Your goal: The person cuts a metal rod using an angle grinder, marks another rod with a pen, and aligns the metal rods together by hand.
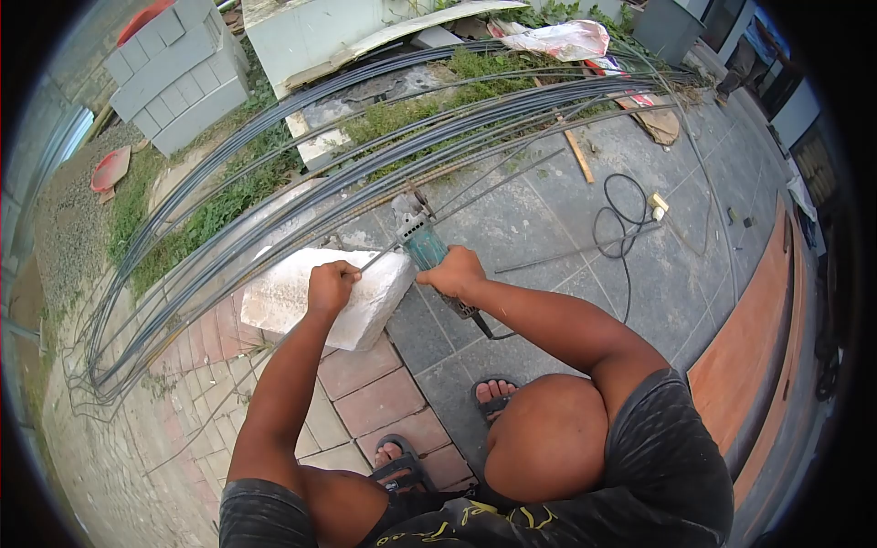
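The right hand (454, 274) has its grip wrapped around the body of a green angle grinder (425, 245), whose head points away from the person. To the left of that grip, the left hand (332, 285) pinches a thin rod (373, 262) between thumb and fingers, above a white block (322, 294). Just beyond both grips, long bundled rods (365, 171) curve across the paving; a black cord (628, 274) loops to the right.

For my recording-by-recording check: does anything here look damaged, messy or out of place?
The white block looks chipped, its edges rough and uneven. The power cord lies in loose loops on the paving, and a crumpled sack lies near the weeds. No spill stands out.
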Tool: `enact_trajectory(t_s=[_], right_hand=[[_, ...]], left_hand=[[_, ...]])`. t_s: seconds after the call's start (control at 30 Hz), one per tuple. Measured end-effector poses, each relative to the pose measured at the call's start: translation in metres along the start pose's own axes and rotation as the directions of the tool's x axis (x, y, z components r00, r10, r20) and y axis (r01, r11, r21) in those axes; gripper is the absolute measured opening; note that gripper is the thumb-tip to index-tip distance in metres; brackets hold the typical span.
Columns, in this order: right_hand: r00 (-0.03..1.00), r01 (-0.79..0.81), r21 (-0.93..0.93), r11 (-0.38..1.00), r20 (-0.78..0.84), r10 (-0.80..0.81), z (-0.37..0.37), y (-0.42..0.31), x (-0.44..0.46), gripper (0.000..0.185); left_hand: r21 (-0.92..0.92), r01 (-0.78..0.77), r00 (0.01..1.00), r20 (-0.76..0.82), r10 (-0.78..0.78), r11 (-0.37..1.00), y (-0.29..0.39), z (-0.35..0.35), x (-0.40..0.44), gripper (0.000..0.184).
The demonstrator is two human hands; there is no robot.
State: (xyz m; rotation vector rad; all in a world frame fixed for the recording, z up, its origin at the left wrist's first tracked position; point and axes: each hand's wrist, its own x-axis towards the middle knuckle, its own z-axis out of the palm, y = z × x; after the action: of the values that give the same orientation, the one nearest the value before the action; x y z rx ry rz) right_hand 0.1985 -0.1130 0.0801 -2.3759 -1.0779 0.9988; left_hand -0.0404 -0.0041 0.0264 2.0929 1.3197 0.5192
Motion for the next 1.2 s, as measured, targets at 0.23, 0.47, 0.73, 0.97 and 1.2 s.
enact_trajectory(t_s=[0.23, 0.47, 0.73, 0.97, 1.2], right_hand=[[1.0, -0.005, -0.015, 1.0, -0.008, 0.005, 0.0006, -0.0002, -0.0002, 0.067], [1.0, -0.006, -0.024, 1.0, -0.006, 0.006, -0.0014, -0.0019, -0.0026, 0.068], [1.0, -0.001, -0.021, 1.0, -0.01, 0.001, 0.0005, 0.0009, 0.0002, 0.068], [0.999, -0.012, -0.024, 1.0, 0.029, 0.013, -0.0026, -0.0019, -0.0017, 0.068], [1.0, -0.005, -0.003, 1.0, 0.003, 0.005, 0.0002, 0.0012, -0.0004, 0.068]], left_hand=[[0.0, -0.013, 1.0, -0.007, 0.013, 1.0, -0.0006, 0.0009, -0.0002, 0.011], [-0.002, -0.027, 1.0, -0.011, 0.027, 1.0, -0.0017, 0.0015, -0.0003, 0.013], [0.022, -0.004, 1.0, -0.014, 0.004, 1.0, 0.0017, 0.0006, -0.0005, 0.012], [0.005, -0.006, 1.0, -0.01, 0.006, 1.0, 0.0043, -0.001, -0.0021, 0.013], [-0.032, -0.02, 0.999, -0.027, 0.019, 0.999, -0.0021, 0.0026, -0.0022, 0.013]])
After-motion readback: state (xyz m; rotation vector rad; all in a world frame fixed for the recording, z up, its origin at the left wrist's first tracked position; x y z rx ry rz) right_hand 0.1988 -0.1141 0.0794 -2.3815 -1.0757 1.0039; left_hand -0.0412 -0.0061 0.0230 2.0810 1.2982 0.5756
